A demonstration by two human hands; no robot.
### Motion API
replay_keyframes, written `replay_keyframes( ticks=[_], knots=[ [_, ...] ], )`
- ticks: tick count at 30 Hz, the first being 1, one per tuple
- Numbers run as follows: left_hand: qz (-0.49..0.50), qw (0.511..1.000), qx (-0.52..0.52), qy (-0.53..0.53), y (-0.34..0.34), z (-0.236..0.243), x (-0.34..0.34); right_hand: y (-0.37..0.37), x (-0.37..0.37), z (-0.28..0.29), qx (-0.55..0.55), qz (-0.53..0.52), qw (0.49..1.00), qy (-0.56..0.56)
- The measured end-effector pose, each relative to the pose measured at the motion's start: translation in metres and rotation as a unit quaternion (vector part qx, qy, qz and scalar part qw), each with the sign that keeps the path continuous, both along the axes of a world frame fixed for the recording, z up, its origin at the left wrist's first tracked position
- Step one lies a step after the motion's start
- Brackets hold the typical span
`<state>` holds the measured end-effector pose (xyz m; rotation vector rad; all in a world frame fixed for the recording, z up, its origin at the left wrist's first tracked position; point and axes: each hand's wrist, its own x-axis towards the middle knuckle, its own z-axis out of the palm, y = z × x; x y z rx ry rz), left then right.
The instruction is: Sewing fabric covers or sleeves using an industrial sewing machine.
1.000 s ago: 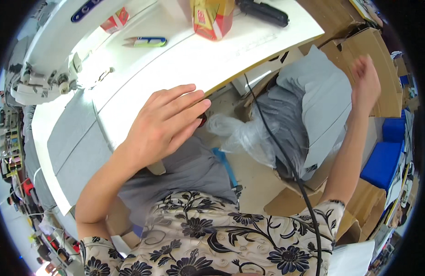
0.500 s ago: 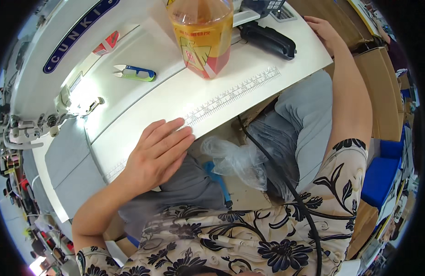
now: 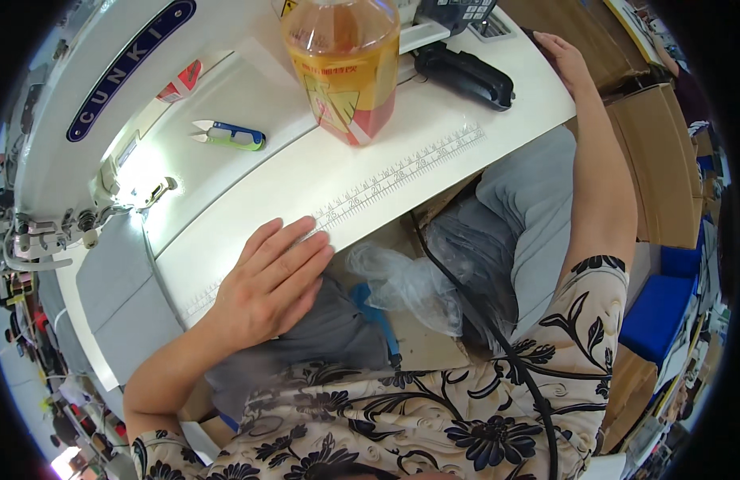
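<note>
Grey fabric (image 3: pixel 123 300) at the sewing machine (image 3: pixel 54 156), left
Left hand (image 3: pixel 259 298) lies flat, grip spread, at the worktop's (image 3: pixel 538 98) near edge; right hand (image 3: pixel 563 62), far right: grip cannot be told.

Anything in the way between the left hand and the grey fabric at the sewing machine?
Nothing visible stands between the left hand and the grey fabric; only the flat white tabletop with its printed ruler marks separates them.

On my feed, the wearer's cream shirt (image 3: pixel 422 436) carries dark flowers, leafy stems and pale swirls; its short right sleeve (image 3: pixel 582 308) shows dark petals along the hem. I see a black cable (image 3: pixel 541 400) crossing the front, grey trousers (image 3: pixel 338 328), and bare hands (image 3: pixel 262 284).
</note>
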<state>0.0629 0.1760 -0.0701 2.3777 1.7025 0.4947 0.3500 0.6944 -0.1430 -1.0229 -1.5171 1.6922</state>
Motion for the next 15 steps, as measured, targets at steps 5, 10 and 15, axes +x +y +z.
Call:
replay_keyframes(
  ticks=[5, 10, 15],
  knots=[
    [-0.003, 1.0, -0.011, -0.011, 0.002, -0.001, 0.001, 0.023, 0.018, -0.012, 0.003, -0.115, 0.993, 0.031],
    [0.005, 1.0, -0.007, -0.014, 0.002, 0.002, -0.002, 0.019, 0.03, -0.004, -0.028, -0.08, 0.996, 0.011],
    [0.01, 1.0, 0.01, -0.024, 0.003, -0.005, -0.003, 0.006, 0.052, -0.019, -0.061, -0.169, 0.984, -0.004]
  ],
)
